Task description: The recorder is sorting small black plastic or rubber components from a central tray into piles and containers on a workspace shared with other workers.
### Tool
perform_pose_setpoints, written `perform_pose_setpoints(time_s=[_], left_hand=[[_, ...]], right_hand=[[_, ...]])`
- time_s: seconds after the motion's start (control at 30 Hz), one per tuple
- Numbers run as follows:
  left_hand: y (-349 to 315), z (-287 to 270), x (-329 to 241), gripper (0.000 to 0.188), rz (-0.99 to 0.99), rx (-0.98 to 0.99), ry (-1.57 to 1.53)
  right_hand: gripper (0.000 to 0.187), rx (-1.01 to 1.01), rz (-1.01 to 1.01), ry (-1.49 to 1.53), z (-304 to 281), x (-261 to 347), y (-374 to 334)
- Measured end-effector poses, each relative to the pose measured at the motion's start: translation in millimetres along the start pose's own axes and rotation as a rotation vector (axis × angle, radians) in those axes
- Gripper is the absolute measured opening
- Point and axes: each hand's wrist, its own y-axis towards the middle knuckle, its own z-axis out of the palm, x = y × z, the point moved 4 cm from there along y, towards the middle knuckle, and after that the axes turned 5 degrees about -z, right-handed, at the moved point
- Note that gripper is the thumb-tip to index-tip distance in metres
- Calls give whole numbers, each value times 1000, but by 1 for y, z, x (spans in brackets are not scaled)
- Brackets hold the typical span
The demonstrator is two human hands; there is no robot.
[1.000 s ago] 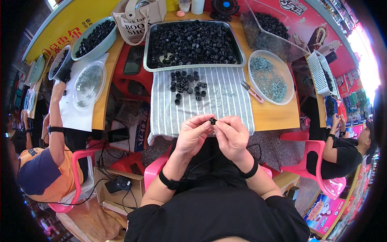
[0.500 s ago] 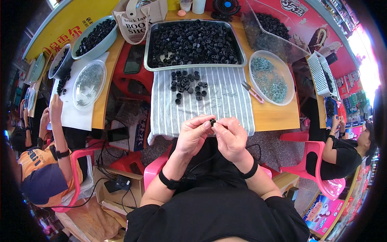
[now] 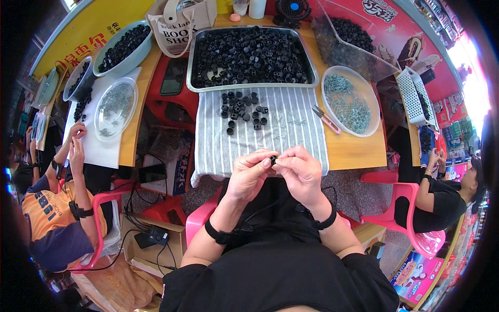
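Observation:
A small round black plastic cap [image 3: 273,159] is pinched between the thumb and forefinger of my left hand [image 3: 246,177], just over the near edge of the cloth. Against the cap's right side press the closed fingertips of my right hand [image 3: 301,172]; whatever they grip is too small to make out. Beyond my hands, a loose group of black caps [image 3: 240,108] lies on a grey-and-white striped cloth [image 3: 291,140]. A few thin metal pieces [image 3: 297,122] rest on the cloth to the right of these caps.
A metal tray [image 3: 314,78] heaped with black caps stands at the back. To the right are a clear tub [image 3: 374,125] of small metal pieces and pink-handled pliers [image 3: 328,120]. Co-workers sit left [image 3: 62,208] and right [image 3: 436,197]. A phone [image 3: 172,78] lies on a red stool.
My right hand has turned a little at the wrist, its fingers shifting on the cap. My left hand stays almost still. The co-worker on the left has moved their hands and arms.

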Motion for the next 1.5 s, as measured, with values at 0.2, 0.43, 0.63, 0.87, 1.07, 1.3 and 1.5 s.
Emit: perform_pose_setpoints(time_s=[0.2,0.43,0.63,0.87,1.07,1.3,1.5], left_hand=[[1,4,0,22,4,-4,12],[-1,7,-2,27,-24,19,11],[-3,14,-3,31,52,50,70],[-2,5,4,27,50,-4,55],[1,8,9,27,54,-81,125],[-1,13,3,44,-31,-20,130],[-1,8,-19,42,11,-39,246]], right_hand=[[16,-6,38,38,-2,-3,1],[18,-3,78,79,-3,-2,7],[19,15,138,76,-1,-5,5],[24,15,57,-57,3,-11,2],[29,21,-46,-247,-2,-11,3],[30,110,-247,-502,-7,10,8],[15,90,22,-334,-88,-11,67]])
